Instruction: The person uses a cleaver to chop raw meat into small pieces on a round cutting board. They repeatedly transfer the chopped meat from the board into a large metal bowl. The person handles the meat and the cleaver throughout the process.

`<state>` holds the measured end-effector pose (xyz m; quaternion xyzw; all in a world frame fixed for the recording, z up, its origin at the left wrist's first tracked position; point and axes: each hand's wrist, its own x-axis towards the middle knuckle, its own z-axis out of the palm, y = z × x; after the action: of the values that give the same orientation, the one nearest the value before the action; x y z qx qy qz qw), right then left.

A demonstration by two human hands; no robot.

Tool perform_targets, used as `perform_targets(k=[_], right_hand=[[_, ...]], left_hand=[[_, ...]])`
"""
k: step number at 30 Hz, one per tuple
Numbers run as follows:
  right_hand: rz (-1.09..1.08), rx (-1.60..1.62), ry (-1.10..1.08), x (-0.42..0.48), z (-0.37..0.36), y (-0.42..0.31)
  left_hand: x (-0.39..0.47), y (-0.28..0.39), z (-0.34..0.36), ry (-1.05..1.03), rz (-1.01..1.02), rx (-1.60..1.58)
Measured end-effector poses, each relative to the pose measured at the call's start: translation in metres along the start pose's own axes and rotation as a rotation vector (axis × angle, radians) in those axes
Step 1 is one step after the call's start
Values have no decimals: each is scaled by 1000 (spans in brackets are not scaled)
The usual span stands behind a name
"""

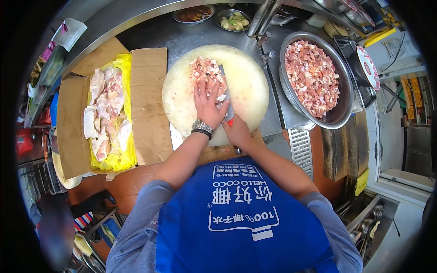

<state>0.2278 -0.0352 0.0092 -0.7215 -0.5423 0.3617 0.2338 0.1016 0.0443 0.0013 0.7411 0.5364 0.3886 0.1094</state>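
On a round, pale chopping block (249, 82) lies a heap of diced raw meat (206, 70). My left hand (209, 105), with a watch and a dark band at the wrist, rests spread over the near end of the heap. My right hand (238, 131) grips a cleaver (229, 111) by its handle; the blade lies along the right side of the meat, partly hidden by my left hand. To the left, an open cardboard box (150, 102) lined with yellow plastic holds large raw meat pieces (107, 99). A big metal bowl (283, 73) of diced meat stands at the right.
At the back of the steel counter (150, 39) stand a bowl of reddish food (193, 14) and a bowl of sliced vegetables (234, 20). Metal pipes (263, 20) rise between block and big bowl. A black tray (368, 95) lies beyond the bowl. Someone's blurred head shows lower left.
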Motion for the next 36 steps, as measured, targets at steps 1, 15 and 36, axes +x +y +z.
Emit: perform_targets(k=[1, 15, 36], right_hand=[[-23, 26, -12, 2, 5, 4], [-242, 391, 19, -7, -15, 12], [35, 507, 561, -52, -196, 83]], left_hand=[[1, 1, 0, 3, -5, -7], [19, 49, -21, 56, 111, 140], [163, 291, 120, -29, 767, -166]])
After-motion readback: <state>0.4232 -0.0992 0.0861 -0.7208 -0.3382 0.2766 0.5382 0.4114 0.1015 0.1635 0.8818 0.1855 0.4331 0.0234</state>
